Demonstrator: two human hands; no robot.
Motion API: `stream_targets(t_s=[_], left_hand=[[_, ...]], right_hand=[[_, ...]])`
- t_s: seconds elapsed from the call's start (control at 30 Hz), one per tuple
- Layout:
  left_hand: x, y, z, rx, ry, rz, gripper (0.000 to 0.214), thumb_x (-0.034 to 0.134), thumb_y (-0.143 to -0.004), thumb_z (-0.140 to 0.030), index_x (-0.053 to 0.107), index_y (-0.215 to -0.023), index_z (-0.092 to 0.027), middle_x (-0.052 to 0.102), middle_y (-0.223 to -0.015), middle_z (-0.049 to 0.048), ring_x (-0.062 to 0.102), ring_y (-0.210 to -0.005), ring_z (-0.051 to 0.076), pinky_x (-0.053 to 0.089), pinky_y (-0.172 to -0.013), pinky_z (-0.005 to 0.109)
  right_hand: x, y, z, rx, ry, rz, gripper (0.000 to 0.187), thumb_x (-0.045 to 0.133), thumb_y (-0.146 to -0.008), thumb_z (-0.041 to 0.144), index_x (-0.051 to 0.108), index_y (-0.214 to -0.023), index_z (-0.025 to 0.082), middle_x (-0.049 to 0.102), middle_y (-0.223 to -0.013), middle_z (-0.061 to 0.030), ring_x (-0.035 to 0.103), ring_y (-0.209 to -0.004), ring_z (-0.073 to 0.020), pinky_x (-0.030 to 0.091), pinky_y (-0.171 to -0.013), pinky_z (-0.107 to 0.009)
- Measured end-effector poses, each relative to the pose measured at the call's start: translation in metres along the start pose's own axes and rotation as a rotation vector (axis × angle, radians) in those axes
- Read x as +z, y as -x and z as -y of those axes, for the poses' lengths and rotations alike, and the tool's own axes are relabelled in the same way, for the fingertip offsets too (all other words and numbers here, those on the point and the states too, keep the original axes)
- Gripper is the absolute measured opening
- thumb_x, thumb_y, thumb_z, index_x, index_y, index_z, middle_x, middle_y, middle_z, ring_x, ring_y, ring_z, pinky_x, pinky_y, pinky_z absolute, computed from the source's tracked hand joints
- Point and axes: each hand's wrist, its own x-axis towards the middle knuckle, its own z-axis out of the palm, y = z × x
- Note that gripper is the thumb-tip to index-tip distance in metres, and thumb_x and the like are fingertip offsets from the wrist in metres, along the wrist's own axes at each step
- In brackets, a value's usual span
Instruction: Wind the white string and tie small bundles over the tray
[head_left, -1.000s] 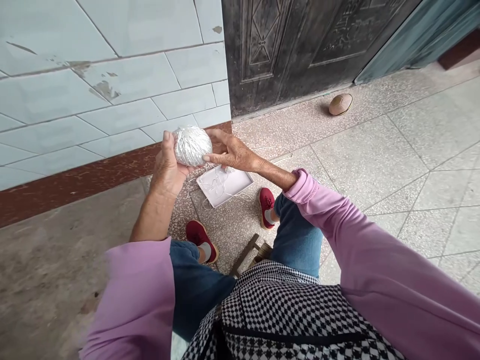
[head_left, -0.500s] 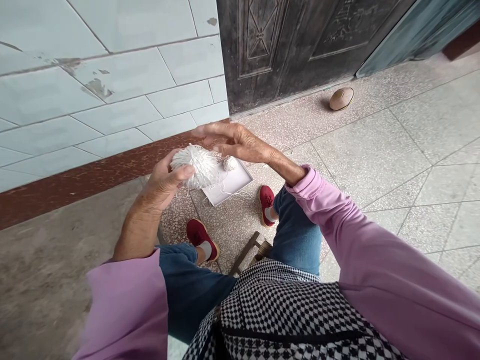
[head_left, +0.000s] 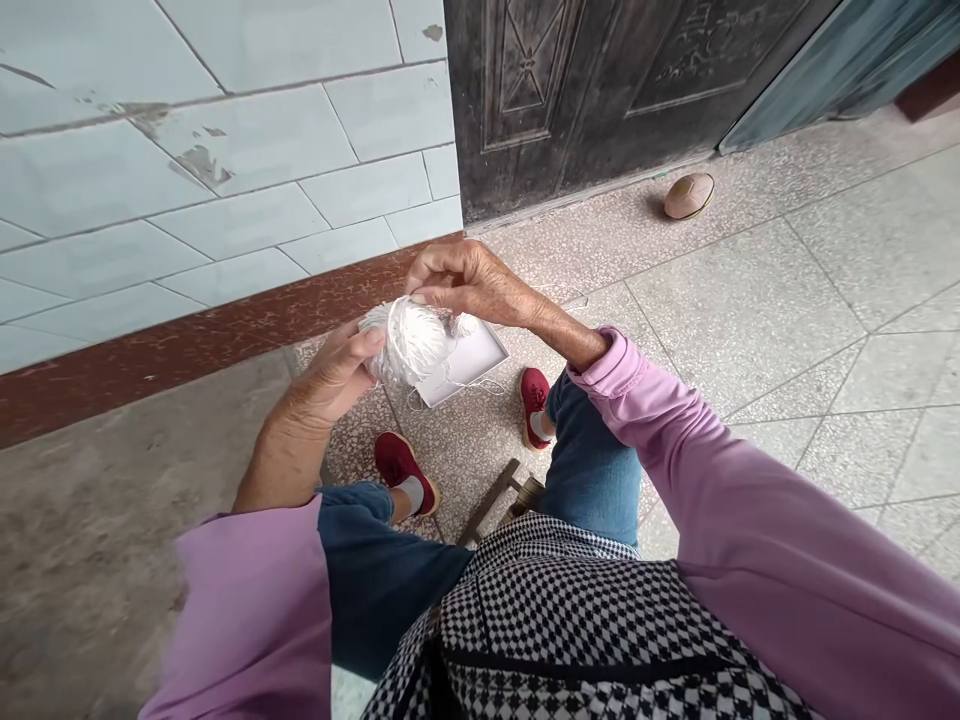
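Observation:
A big ball of white yarn rests in my left hand, whose thumb presses its near side while the other fingers go out of sight behind it. At the ball's upper edge, my right hand is closed in a pinch on the yarn, thumb against fingertips. Below the hands, a shallow white box lid lies on the floor. Inside it sits a smaller yarn ball, partly covered by my right hand. Loose strands trail over the lid's near edge.
A tiled wall and a dark carved door stand ahead. A tan rounded object lies by the door's foot. Between my legs shows part of a wooden stool, with red shoes on either side.
My right hand has gone from stretched fingers above the ball to a pinch at its top edge. The ball in my left hand has shifted slightly right and turned.

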Motion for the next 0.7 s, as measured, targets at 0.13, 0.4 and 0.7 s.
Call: stream_targets(t_s=[0.13, 0.4, 0.7], left_hand=[[0.0, -0.003, -0.008, 0.085, -0.041, -0.171, 0.073, 0.118, -0.073, -0.07, 0.088, -0.116, -0.02, 0.087, -0.107, 0.0153, 0.083, -0.101, 0.033, 0.07, -0.082, 0.038], [-0.035, -0.002, -0.031, 0.33, -0.2, -0.523, 0.082, 0.127, -0.057, -0.059, 0.086, -0.119, -0.022, 0.083, -0.119, 0.009, 0.079, -0.118, 0.033, 0.077, -0.105, 0.045], [-0.016, -0.014, -0.038, 0.458, 0.066, -0.385, 0.092, 0.116, -0.065, -0.093, 0.077, -0.11, -0.022, 0.081, -0.154, 0.0238, 0.073, -0.159, 0.054, 0.077, -0.123, 0.067]], right_hand=[[0.001, 0.007, 0.018, 0.025, 0.031, -0.064, 0.055, 0.095, -0.098, 0.081, 0.087, -0.104, 0.027, 0.091, -0.111, -0.0123, 0.08, -0.114, -0.033, 0.065, -0.091, -0.045], [-0.004, 0.007, 0.003, -0.096, 0.152, -0.138, 0.042, 0.079, -0.114, 0.055, 0.095, -0.125, 0.018, 0.096, -0.129, -0.0139, 0.084, -0.121, -0.0311, 0.065, -0.113, -0.043], [0.03, -0.042, -0.054, -0.026, -0.24, 0.091, 0.043, 0.094, -0.124, 0.041, 0.083, -0.152, 0.012, 0.091, -0.156, -0.0215, 0.084, -0.15, -0.0294, 0.073, -0.126, -0.042]])
